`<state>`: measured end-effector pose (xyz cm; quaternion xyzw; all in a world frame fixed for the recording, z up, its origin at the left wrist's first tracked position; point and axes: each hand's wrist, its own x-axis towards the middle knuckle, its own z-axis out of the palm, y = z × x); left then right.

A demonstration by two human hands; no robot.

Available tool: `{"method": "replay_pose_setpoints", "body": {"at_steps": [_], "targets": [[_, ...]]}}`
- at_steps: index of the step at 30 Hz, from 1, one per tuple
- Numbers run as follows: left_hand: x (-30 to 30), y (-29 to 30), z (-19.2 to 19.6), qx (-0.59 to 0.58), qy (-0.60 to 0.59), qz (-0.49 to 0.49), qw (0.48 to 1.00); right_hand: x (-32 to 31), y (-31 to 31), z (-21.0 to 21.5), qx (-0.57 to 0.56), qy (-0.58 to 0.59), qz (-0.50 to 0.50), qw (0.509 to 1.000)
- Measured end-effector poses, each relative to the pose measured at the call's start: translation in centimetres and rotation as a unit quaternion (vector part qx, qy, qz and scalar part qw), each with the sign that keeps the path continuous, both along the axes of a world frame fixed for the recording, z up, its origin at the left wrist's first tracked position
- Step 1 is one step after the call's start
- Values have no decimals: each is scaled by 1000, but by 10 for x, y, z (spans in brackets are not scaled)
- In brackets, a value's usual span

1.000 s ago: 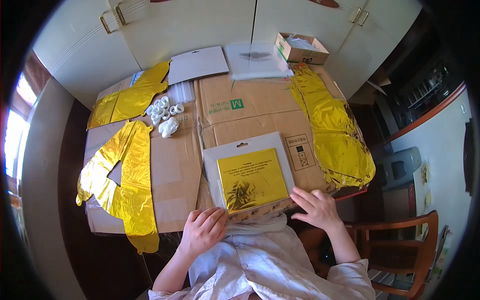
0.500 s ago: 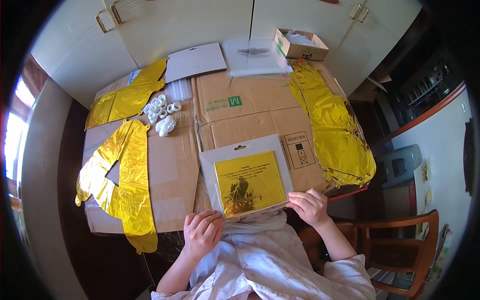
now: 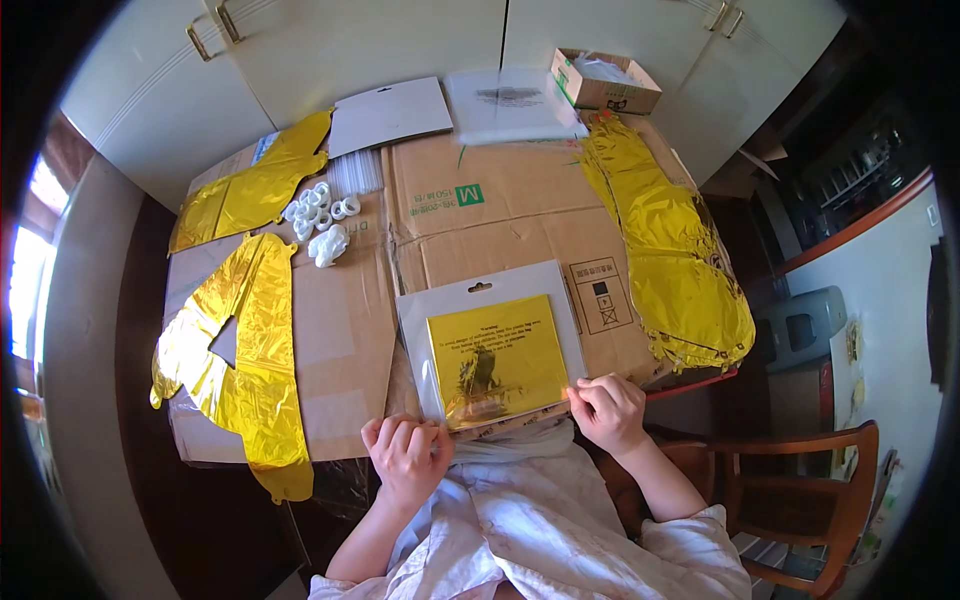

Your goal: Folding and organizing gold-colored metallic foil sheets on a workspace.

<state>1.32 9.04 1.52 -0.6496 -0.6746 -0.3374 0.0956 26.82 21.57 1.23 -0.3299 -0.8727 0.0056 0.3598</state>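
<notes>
In the head view, a clear flat packet (image 3: 492,345) with a folded gold foil sheet inside lies in the lower middle of the frame, on a table covered with brown cardboard (image 3: 500,215). The left hand (image 3: 407,455) sits at the packet's lower left corner, with its fingers curled and pinching the clear edge there. The right hand (image 3: 608,408) is at the lower right corner, and its fingers are closed on that edge too. A long gold foil balloon (image 3: 240,370) lies flat at the left of the frame, and another gold piece (image 3: 250,190) lies in the upper left. A third gold foil balloon (image 3: 665,250) stretches down the right side. Small white plastic bits (image 3: 322,215) sit in a little heap near the upper left. A grey card (image 3: 390,115) and a clear bag (image 3: 512,100) lie at the top, beside a small open box (image 3: 605,85). A wooden chair (image 3: 810,500) stands in the lower right.
</notes>
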Motion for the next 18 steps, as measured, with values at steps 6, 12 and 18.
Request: {"method": "replay_pose_setpoints", "body": {"at_steps": [6, 12, 18], "targets": [[0, 5, 4, -26, -20, 28, 999, -4, -6, -2, -74, -4, -72, 995], [-4, 3, 2, -64, -12, 75, 995, -15, -11, 10, -34, -5, -104, 994], [23, -10, 26, -75, 69, -115, 988, -22, -33, 18, 61, -98, 19, 993]]}}
